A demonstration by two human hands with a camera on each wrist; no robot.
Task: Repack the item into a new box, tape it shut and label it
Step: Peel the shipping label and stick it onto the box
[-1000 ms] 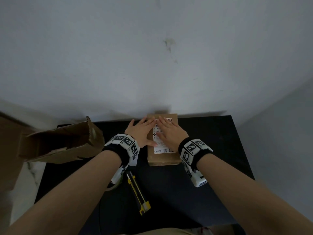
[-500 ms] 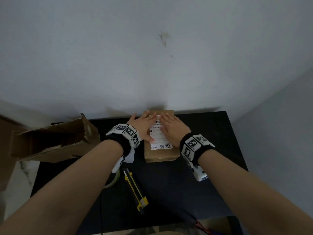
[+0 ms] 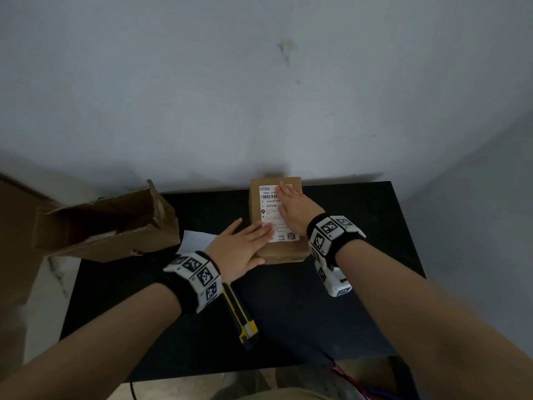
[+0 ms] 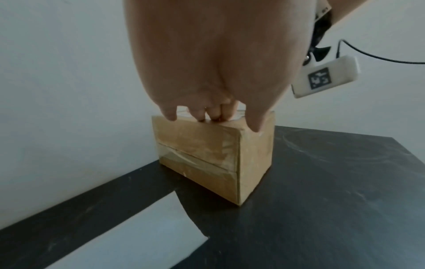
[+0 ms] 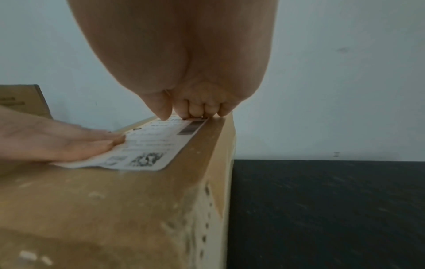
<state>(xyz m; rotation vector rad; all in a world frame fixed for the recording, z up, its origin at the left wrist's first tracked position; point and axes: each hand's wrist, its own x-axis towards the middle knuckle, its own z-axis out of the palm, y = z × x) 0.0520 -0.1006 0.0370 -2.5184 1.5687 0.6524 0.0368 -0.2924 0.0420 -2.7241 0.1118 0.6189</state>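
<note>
A small taped brown box (image 3: 284,251) (image 4: 202,156) (image 5: 115,209) stands at the back of the black table (image 3: 360,298), close to the wall. A white shipping label (image 3: 269,204) (image 5: 151,145) lies on its top. My left hand (image 3: 245,246) (image 4: 214,112) presses flat on the label's near left part with straight fingers. The right hand (image 3: 294,207) (image 5: 190,109) lies flat on the label's far right part, fingers straight and pointing to the box's back edge.
An opened, torn cardboard box (image 3: 106,223) lies on its side at the table's left edge. A white backing sheet (image 3: 196,239) (image 4: 128,234) lies beside my left hand. A yellow and black utility knife (image 3: 240,319) rests near the front.
My left hand has slid back toward me to the label's near left corner. The right hand has moved toward the label's far end. More of the label shows between them.
</note>
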